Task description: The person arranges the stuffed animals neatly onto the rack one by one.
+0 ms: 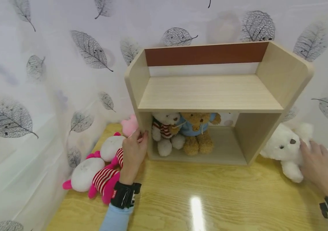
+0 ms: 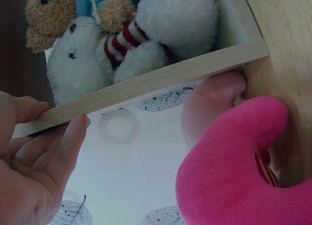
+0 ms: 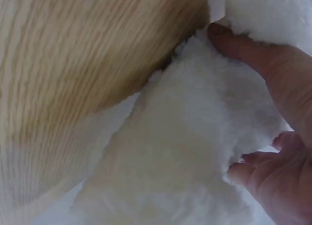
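Observation:
My left hand (image 1: pixel 134 149) pinches the front edge of the left side panel of a small wooden shelf (image 1: pixel 210 93), thumb on one face and fingers on the other, as the left wrist view shows. Inside the lower compartment sit a white teddy bear (image 1: pixel 165 131) in a red striped top and a brown teddy bear (image 1: pixel 197 131) in a blue hoodie, side by side. At the far right, my right hand (image 1: pixel 319 163) grips a large white plush toy (image 1: pixel 288 150) round its body, and the fingers sink into its fur.
Left of the shelf, two pink-and-white plush toys (image 1: pixel 86 175) with striped tops lie on the wooden table (image 1: pixel 198 189). A light pink plush (image 1: pixel 130 125) sits behind them. A leaf-patterned cloth (image 1: pixel 51 64) hangs behind and to the left.

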Demonstrator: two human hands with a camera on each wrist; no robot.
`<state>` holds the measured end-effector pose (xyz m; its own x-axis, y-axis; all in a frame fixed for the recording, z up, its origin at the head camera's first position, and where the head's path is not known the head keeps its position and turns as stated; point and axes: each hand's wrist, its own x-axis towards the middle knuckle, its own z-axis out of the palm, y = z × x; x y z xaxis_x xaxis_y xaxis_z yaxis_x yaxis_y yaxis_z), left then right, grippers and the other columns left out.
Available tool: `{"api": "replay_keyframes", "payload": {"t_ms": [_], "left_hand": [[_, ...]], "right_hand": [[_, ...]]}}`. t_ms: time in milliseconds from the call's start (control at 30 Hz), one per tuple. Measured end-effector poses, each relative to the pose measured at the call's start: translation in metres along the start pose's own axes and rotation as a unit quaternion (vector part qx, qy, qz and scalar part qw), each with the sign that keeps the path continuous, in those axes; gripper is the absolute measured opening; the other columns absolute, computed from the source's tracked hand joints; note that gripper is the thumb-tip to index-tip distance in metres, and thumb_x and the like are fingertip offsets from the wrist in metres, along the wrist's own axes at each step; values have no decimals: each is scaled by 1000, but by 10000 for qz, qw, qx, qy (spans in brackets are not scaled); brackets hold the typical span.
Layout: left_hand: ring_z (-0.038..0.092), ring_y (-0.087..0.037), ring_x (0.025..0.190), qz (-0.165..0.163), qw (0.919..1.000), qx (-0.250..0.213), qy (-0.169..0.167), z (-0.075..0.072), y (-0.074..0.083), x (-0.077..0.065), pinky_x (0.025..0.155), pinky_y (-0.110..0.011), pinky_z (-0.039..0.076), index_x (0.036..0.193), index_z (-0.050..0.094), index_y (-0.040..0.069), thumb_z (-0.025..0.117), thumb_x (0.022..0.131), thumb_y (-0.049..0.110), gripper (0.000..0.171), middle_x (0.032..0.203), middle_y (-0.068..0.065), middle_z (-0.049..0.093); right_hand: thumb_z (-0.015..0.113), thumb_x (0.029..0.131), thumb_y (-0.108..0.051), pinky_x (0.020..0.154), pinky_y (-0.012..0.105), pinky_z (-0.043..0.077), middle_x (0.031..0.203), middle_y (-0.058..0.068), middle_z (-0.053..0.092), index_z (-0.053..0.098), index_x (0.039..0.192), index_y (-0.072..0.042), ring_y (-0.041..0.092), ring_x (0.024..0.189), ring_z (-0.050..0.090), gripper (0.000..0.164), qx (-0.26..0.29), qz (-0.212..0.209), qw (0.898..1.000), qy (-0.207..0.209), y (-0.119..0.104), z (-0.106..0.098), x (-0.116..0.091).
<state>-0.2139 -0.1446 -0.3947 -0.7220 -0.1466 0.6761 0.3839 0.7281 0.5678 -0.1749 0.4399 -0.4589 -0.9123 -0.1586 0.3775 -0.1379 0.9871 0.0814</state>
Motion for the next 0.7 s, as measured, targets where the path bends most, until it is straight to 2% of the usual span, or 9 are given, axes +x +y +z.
{"api": "replay_keyframes", "payload": {"t_ms": [133, 233, 367, 567, 700], "left_hand": [[72, -24, 78, 12, 10000, -33, 9, 0, 0, 0, 60, -35, 58, 93, 69, 5, 64, 88, 18, 14, 88, -17, 73], [72, -25, 79, 34, 10000, -41, -35, 0, -1, 1, 60, -35, 58, 95, 69, 5, 64, 89, 19, 16, 89, -17, 73], [72, -25, 78, 32, 10000, 14, -30, 0, -1, 0, 60, -35, 58, 93, 68, 4, 64, 89, 19, 16, 88, -17, 73], [72, -25, 77, -51, 10000, 12, -17, -1, -1, 1, 59, -36, 58, 88, 68, 4, 64, 89, 19, 15, 87, -18, 73], [72, -26, 77, -12, 10000, 35, -7, -1, -1, 2, 59, -37, 58, 88, 68, 4, 64, 89, 19, 16, 86, -18, 73]], "right_hand": [[64, 58, 1, 88, 65, 33, 113, 46, 37, 36, 124, 21, 60, 98, 38, 74, 167, 228, 9996, 25, 3, 0, 1], [65, 60, -3, 79, 64, 35, 103, 42, 40, 38, 117, 23, 57, 91, 42, 68, 510, 698, 9962, -119, 4, -2, -2], [72, 61, -10, 71, 63, 37, 100, 39, 39, 38, 115, 22, 56, 87, 43, 71, 798, 1353, 9871, -317, 3, -9, -9], [71, 54, -8, 61, 61, 39, 92, 35, 41, 43, 101, 15, 52, 73, 45, 59, 814, 1375, 9868, 263, 2, -13, -19], [71, 55, -11, 61, 60, 39, 95, 34, 42, 42, 105, 11, 54, 74, 46, 62, 819, 1576, 9839, 190, 0, -16, -22]]}}
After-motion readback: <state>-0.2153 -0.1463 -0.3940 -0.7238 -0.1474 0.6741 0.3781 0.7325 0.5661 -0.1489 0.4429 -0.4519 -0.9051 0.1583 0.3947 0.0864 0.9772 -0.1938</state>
